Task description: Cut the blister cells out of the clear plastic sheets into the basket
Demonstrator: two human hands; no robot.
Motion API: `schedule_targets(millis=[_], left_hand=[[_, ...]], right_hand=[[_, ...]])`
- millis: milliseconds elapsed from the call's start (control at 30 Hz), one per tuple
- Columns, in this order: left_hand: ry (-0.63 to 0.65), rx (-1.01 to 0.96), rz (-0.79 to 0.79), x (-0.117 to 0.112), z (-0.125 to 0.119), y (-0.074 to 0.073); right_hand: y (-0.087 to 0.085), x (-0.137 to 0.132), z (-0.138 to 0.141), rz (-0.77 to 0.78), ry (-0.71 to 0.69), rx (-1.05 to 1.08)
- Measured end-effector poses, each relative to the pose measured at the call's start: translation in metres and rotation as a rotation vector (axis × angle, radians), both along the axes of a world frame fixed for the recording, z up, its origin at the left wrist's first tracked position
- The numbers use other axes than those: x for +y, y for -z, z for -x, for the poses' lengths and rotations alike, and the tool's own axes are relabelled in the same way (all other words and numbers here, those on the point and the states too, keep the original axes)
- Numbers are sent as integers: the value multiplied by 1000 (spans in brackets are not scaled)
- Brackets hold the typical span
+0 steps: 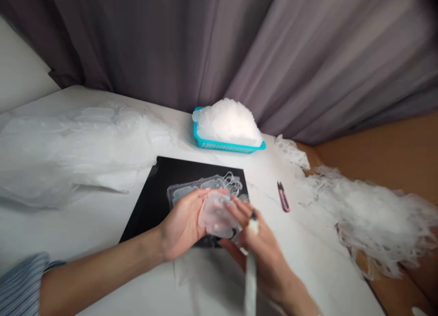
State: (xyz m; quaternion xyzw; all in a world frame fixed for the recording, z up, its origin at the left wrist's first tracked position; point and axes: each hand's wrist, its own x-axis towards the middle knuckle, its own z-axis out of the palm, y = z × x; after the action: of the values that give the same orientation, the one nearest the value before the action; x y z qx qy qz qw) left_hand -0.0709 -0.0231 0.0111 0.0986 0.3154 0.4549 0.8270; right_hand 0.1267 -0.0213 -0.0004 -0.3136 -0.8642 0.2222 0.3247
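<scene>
My left hand [186, 222] is cupped around a small stack of translucent, frosted plastic pieces [215, 213] with rounded edges. My right hand [260, 247], somewhat blurred, closes on the right side of the same pieces, its fingers above and thumb below. A pale strip [251, 279] with a dark end runs down in front of the right hand; whether it is held cannot be made out. Under and behind the hands, a clear molded plastic sheet [176, 193] and thin looped plastic trimmings [234, 181] lie on a black mat [145, 204].
A turquoise basket [229, 146] heaped with white translucent pieces stands at the back, before a grey curtain [153, 42]. Stacked translucent sheets [68, 147] cover the table's left. Pink thread snips [283, 197] lie right of the mat. Tangled plastic scrap [372, 211] piles up at the right edge.
</scene>
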Motion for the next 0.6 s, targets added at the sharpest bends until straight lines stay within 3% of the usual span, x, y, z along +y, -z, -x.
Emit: schedule_targets(millis=[67, 167, 267, 367, 433, 500, 600], left_hand=[[4, 8, 2, 4, 4, 0], [32, 88, -66, 14, 18, -4], [-26, 342, -235, 27, 39, -11], [-23, 874, -493, 39, 57, -7], [21, 1205, -607, 47, 64, 4], [42, 1396, -647, 51, 68, 16], [78, 1572, -695, 51, 70, 28]], right_hand=[[9, 9, 0, 75, -72, -10], [4, 43, 1, 261, 134, 163], [-29, 99, 2, 165, 394, 341], [-66, 164, 12, -68, 576, 413], [-81, 203, 28, -137, 601, 413], [-87, 232, 48, -139, 545, 353], [-83, 248, 66, -75, 427, 219]])
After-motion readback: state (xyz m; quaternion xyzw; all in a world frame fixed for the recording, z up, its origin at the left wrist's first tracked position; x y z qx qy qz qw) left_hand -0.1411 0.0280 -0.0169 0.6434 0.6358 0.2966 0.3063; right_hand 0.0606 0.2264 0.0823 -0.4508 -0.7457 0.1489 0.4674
